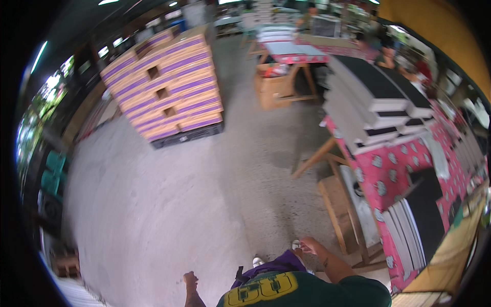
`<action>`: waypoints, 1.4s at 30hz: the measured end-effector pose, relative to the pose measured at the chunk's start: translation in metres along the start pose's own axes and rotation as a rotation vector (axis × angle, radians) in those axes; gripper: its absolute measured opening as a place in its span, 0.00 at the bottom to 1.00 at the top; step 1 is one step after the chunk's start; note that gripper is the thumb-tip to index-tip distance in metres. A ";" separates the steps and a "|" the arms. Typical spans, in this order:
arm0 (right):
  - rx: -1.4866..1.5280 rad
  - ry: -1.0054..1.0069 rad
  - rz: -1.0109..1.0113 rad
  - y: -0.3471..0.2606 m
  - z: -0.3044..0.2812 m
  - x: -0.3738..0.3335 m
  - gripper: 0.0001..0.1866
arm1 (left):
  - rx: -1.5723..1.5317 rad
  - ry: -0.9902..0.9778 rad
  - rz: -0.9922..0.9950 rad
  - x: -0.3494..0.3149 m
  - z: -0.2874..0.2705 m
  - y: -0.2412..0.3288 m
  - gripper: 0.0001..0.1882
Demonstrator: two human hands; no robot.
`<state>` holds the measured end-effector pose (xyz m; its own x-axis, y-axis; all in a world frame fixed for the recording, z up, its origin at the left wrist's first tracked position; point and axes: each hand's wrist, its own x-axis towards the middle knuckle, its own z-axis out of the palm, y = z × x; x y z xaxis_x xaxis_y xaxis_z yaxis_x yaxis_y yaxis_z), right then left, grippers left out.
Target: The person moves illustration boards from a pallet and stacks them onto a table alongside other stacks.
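My left hand (pixel 190 279) hangs low at my left side, over the bare concrete floor (pixel 153 220). Its fingers are curled in, and I see nothing in them. In front of my body on the right is my right hand (pixel 308 245), arm bent, its fingers loosely apart and somewhat blurred. No object shows in it, and neither hand touches anything I can make out. The closest furniture to the right hand is a table with a pink patterned cloth (pixel 378 174). Black-topped grey boards (pixel 409 230) lie stacked on its near end.
A tall stack of tan and purple cartons (pixel 169 87) stands on a black pallet (pixel 189 135) ahead left. Taller piles of boards (pixel 363 97) load the right table, whose wooden legs (pixel 317 157) splay outward. Beyond are a cardboard box (pixel 272 92), another table (pixel 291 48) and people (pixel 376 43).
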<state>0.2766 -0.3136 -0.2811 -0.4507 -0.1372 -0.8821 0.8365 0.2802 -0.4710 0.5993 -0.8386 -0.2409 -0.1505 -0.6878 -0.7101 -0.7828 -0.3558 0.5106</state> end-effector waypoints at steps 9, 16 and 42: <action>-0.083 0.093 0.230 -0.065 0.152 0.040 0.08 | -0.253 -0.147 -0.316 0.037 0.008 -0.073 0.12; -0.274 0.135 0.118 -0.260 0.362 0.150 0.07 | 0.200 -0.467 0.008 0.138 -0.012 0.024 0.18; -0.769 0.133 -0.745 -0.798 0.959 0.407 0.41 | -0.397 -0.028 -0.048 0.698 -0.552 0.413 0.16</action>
<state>-0.2759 -1.5044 -0.2756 -0.8344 -0.4285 -0.3467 -0.0610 0.6969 -0.7146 0.5046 -1.8145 -0.2583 -0.1400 -0.6486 -0.7482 -0.4961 -0.6080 0.6199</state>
